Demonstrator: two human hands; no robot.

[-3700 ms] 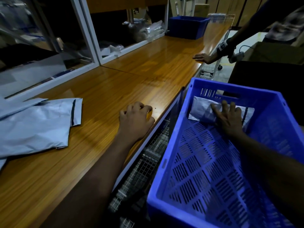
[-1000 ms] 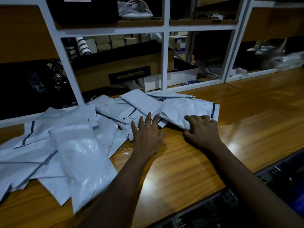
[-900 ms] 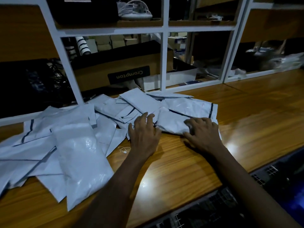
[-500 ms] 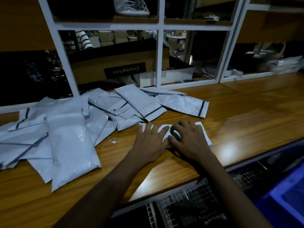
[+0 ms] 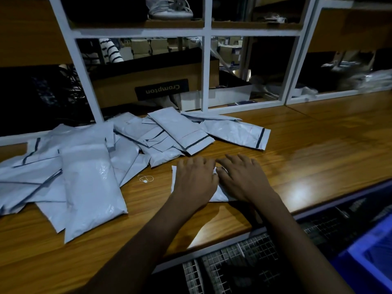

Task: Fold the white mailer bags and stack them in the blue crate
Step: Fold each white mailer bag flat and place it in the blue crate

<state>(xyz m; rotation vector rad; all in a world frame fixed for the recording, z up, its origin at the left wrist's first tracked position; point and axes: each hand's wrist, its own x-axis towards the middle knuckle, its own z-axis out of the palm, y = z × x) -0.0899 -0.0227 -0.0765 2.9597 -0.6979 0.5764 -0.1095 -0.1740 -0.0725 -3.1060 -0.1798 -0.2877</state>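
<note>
White mailer bag [image 5: 219, 195] lies on the table [image 5: 307, 166] near its front edge, right of the loose pile of mailer bags [image 5: 89, 177]. We've got both hands on it: left hand [image 5: 195, 183] and right hand [image 5: 244, 181] side by side, fingers spread flat, pressing and gripping nothing. Looks like we're creasing the fold. Slick plastic could spring open when we lift off, or skid under uneven pressure and crease crooked. Blue crate [image 5: 373, 257] waits low at near right, so a loose fold may unfurl on the carry.
</note>
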